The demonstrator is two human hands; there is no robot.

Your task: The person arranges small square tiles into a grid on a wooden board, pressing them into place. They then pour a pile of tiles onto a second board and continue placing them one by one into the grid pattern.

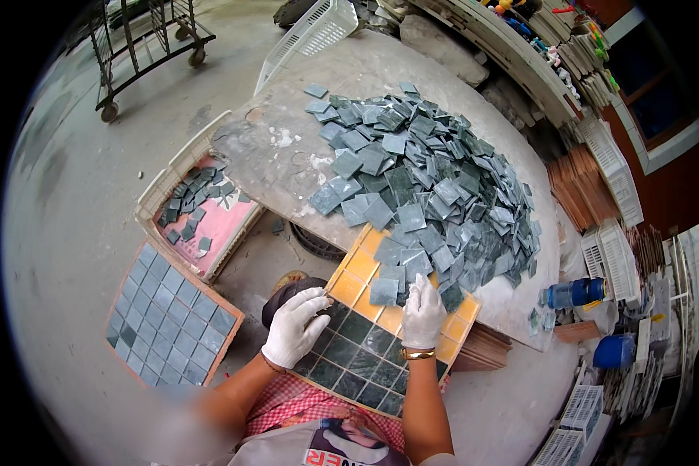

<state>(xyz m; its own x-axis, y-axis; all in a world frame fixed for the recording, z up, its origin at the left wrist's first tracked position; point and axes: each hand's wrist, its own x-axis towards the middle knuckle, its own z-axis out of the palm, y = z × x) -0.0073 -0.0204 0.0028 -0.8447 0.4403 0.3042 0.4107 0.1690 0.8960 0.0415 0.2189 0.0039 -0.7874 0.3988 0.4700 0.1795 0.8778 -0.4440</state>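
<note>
A yellow gridded tray lies slanted before me, its lower rows filled with dark green square stone tiles. My left hand, in a white glove, rests at the tray's left side, fingers stretched toward the grid and thumb apart. Over the tray's right part is my gloved right hand, its fingers pressed together, pointing away from me beside some loose tiles. Whether anything is pinched there is hidden. Several loose tiles lie across the tray's upper cells, below a large heap of grey-green tiles on the table.
Left of the table, a pale crate with a pink lining holds scattered tiles. Below it leans a finished-looking tile panel. Thin reddish boards are stacked under the tray. A blue-capped bottle stands right; a wheeled rack stands far left.
</note>
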